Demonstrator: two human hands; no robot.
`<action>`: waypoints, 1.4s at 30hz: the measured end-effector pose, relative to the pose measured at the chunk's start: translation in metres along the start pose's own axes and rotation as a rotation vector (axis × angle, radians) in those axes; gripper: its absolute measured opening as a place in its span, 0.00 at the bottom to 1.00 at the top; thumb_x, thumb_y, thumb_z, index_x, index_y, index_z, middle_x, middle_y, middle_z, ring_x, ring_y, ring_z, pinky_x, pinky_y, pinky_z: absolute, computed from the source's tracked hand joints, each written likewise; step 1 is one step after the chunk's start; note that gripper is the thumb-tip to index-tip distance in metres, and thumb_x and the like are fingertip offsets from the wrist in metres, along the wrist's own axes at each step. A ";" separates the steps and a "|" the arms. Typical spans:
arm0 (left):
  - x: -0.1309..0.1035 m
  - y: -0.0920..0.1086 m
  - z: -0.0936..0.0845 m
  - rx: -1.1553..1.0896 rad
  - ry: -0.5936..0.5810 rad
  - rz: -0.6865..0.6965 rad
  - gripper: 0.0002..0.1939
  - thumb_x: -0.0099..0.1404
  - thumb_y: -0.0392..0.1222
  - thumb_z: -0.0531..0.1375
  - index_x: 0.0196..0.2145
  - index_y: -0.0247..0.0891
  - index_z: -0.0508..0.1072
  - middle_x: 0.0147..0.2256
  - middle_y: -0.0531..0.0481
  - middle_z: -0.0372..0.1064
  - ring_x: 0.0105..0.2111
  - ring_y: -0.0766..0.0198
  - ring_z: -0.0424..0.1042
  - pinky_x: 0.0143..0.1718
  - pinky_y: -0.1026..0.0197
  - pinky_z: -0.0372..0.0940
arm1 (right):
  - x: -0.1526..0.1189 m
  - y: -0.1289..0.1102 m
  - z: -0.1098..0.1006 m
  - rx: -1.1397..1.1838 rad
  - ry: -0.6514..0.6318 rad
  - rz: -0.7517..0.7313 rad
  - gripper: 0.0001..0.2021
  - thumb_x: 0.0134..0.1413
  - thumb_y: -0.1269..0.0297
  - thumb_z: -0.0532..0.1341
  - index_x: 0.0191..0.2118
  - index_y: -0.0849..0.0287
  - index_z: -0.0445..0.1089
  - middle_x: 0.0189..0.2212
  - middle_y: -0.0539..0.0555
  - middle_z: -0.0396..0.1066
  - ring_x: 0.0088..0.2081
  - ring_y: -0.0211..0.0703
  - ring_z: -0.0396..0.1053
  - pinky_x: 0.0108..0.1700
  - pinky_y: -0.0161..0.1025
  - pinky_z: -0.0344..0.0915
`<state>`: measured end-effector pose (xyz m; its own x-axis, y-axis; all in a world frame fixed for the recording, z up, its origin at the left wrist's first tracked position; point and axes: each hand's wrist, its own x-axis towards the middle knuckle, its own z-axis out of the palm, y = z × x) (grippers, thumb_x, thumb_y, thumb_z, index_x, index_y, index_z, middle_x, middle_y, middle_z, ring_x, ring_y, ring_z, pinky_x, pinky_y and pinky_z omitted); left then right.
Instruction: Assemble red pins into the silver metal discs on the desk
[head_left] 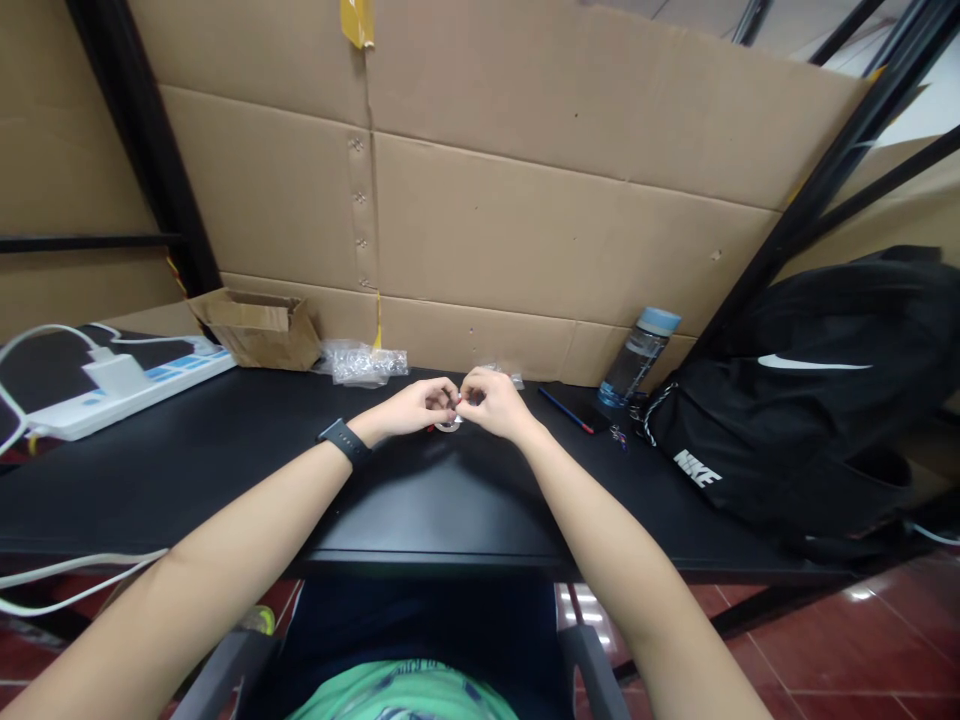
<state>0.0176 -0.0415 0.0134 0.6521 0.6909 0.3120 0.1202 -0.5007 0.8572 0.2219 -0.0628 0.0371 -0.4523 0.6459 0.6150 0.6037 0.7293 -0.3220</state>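
Over the middle of the black table, my left hand (426, 404) and my right hand (491, 400) meet, fingertips almost touching. Thumb and fingers of each are pinched together around something tiny. A small silvery, rounded piece (448, 426) with a bit of red beside it shows just under the fingertips; its kind is too small to make out. My fingers hide most of whatever is between them. A dark watch (344, 443) is strapped on my left wrist.
Behind my hands lies clear plastic wrap (364, 363), beside an open cardboard box (266, 328). A white power strip (142, 390) is at left. To the right are a blue pencil (567, 409), a water bottle (637, 357) and a black backpack (810, 420). A cardboard wall (570, 230) stands behind.
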 end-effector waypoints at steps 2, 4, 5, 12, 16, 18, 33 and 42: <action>0.000 0.000 0.003 0.020 0.027 0.018 0.19 0.60 0.51 0.66 0.43 0.37 0.72 0.30 0.51 0.72 0.28 0.65 0.72 0.30 0.64 0.66 | 0.000 0.000 -0.001 0.011 -0.018 0.008 0.04 0.45 0.71 0.67 0.26 0.59 0.71 0.30 0.50 0.69 0.30 0.37 0.65 0.35 0.34 0.61; 0.001 -0.002 0.003 0.062 0.047 0.024 0.19 0.62 0.53 0.64 0.43 0.36 0.73 0.31 0.50 0.74 0.28 0.64 0.73 0.29 0.65 0.66 | 0.000 -0.002 -0.002 0.018 -0.033 0.018 0.04 0.46 0.69 0.67 0.26 0.59 0.72 0.32 0.51 0.70 0.30 0.36 0.66 0.35 0.34 0.61; 0.001 -0.003 0.003 0.087 0.051 0.023 0.19 0.62 0.53 0.64 0.43 0.36 0.74 0.32 0.49 0.74 0.28 0.64 0.73 0.28 0.65 0.66 | -0.001 -0.003 -0.003 0.022 -0.037 0.022 0.05 0.47 0.69 0.68 0.26 0.59 0.72 0.32 0.51 0.70 0.30 0.36 0.66 0.35 0.34 0.61; 0.000 -0.005 0.000 0.219 0.049 -0.027 0.18 0.62 0.52 0.63 0.40 0.33 0.78 0.30 0.47 0.77 0.26 0.63 0.73 0.27 0.65 0.65 | -0.002 -0.008 -0.003 0.039 -0.088 0.028 0.07 0.47 0.68 0.67 0.24 0.60 0.68 0.32 0.50 0.69 0.30 0.36 0.65 0.35 0.34 0.60; -0.001 -0.003 0.000 0.265 0.042 -0.027 0.17 0.63 0.52 0.63 0.39 0.34 0.79 0.31 0.47 0.78 0.27 0.62 0.74 0.29 0.65 0.66 | -0.002 -0.007 -0.002 0.031 -0.096 0.032 0.07 0.46 0.70 0.66 0.24 0.59 0.67 0.33 0.50 0.69 0.31 0.36 0.65 0.36 0.34 0.60; -0.001 -0.003 0.001 0.271 0.029 -0.040 0.16 0.63 0.51 0.63 0.39 0.35 0.79 0.31 0.47 0.79 0.29 0.61 0.76 0.31 0.64 0.67 | -0.002 -0.006 -0.002 0.020 -0.101 0.036 0.07 0.45 0.70 0.66 0.24 0.59 0.67 0.33 0.50 0.69 0.31 0.36 0.65 0.36 0.34 0.60; -0.001 0.002 0.002 0.578 0.063 0.152 0.07 0.63 0.42 0.64 0.32 0.38 0.80 0.38 0.47 0.71 0.36 0.62 0.72 0.40 0.62 0.64 | -0.003 -0.008 -0.001 0.005 -0.156 0.044 0.04 0.45 0.71 0.65 0.25 0.59 0.69 0.32 0.50 0.69 0.31 0.37 0.64 0.36 0.34 0.59; -0.002 -0.004 0.002 0.677 -0.036 0.175 0.05 0.62 0.39 0.64 0.33 0.38 0.81 0.36 0.48 0.73 0.34 0.63 0.73 0.39 0.65 0.63 | -0.004 -0.008 0.005 -0.002 -0.271 0.004 0.05 0.44 0.72 0.66 0.24 0.60 0.68 0.27 0.48 0.67 0.29 0.35 0.62 0.33 0.33 0.56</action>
<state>0.0170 -0.0416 0.0086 0.7274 0.5587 0.3984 0.4436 -0.8258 0.3482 0.2158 -0.0698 0.0340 -0.6088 0.6858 0.3987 0.6069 0.7264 -0.3226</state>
